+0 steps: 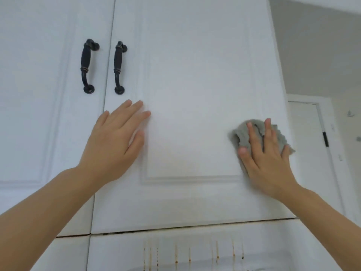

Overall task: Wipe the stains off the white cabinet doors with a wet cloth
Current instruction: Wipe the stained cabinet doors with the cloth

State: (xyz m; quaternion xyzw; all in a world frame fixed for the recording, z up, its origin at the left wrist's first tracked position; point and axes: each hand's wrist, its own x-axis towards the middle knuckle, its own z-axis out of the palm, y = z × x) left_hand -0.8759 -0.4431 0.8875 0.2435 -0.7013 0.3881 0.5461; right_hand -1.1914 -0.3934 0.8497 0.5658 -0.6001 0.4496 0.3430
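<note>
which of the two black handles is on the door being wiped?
The right black metal handle: it sits on the white cabinet door where the right hand presses the grey cloth.

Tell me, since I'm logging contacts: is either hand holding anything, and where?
The right hand presses the grey cloth flat on the right door; left hand holds nothing.

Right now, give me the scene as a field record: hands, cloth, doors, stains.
left hand: flat on the right cabinet door, fingers straight, holds nothing
right hand: presses the grey cloth to the same door, near its right edge
handles: two dark ones, either side of the door gap
stains: brown drip streaks on the panel below the doors
door panel: no stain visible
</note>
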